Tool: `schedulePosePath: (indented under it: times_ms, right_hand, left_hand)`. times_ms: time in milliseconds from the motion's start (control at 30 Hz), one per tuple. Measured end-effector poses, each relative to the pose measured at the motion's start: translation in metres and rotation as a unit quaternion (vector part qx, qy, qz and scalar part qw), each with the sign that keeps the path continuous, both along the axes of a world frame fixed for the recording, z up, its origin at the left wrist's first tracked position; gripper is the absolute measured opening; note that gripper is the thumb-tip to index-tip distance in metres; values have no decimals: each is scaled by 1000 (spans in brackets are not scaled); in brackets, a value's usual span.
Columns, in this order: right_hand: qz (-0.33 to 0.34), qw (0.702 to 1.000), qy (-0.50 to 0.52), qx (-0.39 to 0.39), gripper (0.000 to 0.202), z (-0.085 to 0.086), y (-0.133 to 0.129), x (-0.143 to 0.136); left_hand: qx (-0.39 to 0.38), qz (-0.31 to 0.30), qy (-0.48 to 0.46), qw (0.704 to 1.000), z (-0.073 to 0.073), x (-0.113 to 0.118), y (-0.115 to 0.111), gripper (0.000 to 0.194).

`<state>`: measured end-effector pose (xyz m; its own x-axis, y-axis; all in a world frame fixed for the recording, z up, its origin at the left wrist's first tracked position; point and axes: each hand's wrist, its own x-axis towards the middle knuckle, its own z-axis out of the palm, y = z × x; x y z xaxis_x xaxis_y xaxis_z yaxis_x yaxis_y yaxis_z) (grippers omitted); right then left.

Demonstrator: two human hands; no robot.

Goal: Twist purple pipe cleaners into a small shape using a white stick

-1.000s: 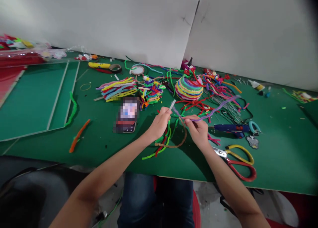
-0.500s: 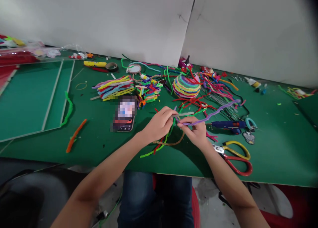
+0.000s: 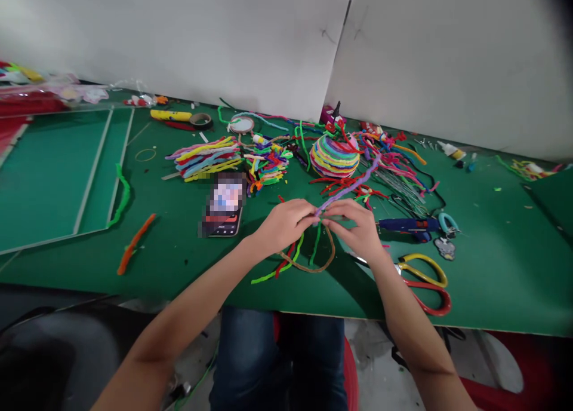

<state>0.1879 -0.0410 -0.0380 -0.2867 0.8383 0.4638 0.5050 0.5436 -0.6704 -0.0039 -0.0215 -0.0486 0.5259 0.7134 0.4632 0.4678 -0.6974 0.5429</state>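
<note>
- Left hand [image 3: 290, 223]: closed in a pinch, the thumb and fingertips gripping the lower end of the purple stem; the back of the hand faces the camera.
- Right hand [image 3: 356, 224]: likewise pinched shut on the lower end of the purple stem, its fingertips meeting those of the left hand.
- Purple stem [image 3: 350, 186]: a fuzzy craft stem, held above the table between the two hands; its free length slants up and to the right, its far end appearing in front of the tangled stems beside the striped ball. The exact join at the fingertips is hidden.
- Brown stem [image 3: 316, 271]: a curved length forming an open loop below the hands.
- Dark green stem [image 3: 316, 247]: extends downward from near the fingertips, within the brown curve.
- Light green stem [image 3: 271, 275] and red stem [image 3: 285, 266]: lie below the left hand, close together.
- Striped ball [image 3: 335, 158]: multicoloured, beyond the hands, with red stems about it.
- Phone [image 3: 226, 205]: to the left of the hands, its screen blurred; behind it lies a bundle of coloured stems [image 3: 208, 158].
- Glue gun [image 3: 409, 224]: lies to the right of the right hand.
- Scissors [image 3: 398, 269]: one yellow and one red handle, partly covered by the right forearm.
- Table [image 3: 492, 267]: green, supporting these materials.
</note>
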Motion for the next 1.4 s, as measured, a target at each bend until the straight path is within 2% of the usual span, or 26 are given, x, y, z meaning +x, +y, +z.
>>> schedulePosePath:
  times_ms: [333, 400, 500, 633, 700, 800, 900, 1033, 1200, 1300, 1400]
  right_hand:
    - [104, 992, -55, 54, 5, -4, 5, 6]
    - [106, 989, -83, 56, 6, -2, 4, 5]
    - [92, 983, -154, 47, 7, 0, 2, 2]
    - [42, 965, -239, 95, 10, 1, -2, -5]
    - [32, 960, -248, 124, 9, 0, -3, -7]
    - [52, 966, -219, 131, 7, 0, -3, -8]
    - [71, 975, -185, 101, 6, 2, -3, -9]
    - [79, 979, -174, 71, 7, 5, -2, -7]
    - [134, 983, -115, 48, 2, 1, 0, -4]
    - [140, 986, -89, 1, 10, 0, -2, -5]
    - [130, 989, -58, -26, 15, 1, -4, -10]
  left_hand:
    - [119, -9, 63, 991, 1, -2, -2, 16]
    - [140, -13, 81, 987, 1, -3, -1, 16]
    - [213, -26, 115, 970, 1, -5, 0, 16]
    - [265, -19, 114, 957, 3, -8, 1, 18]
    - [256, -16, 108, 960, 5, -9, 1, 18]
    - [215, -27, 94, 972, 8, -10, 1, 18]
    - [162, -45, 66, 984, 12, -11, 3, 16]
    - [126, -57, 46, 989, 14, -12, 6, 14]
    - [43, -93, 46, 994, 20, -13, 8, 13]
    - [7, -138, 37, 990, 24, -15, 8, 12]
    - [-10, -156, 19, 988, 27, -17, 9, 16]
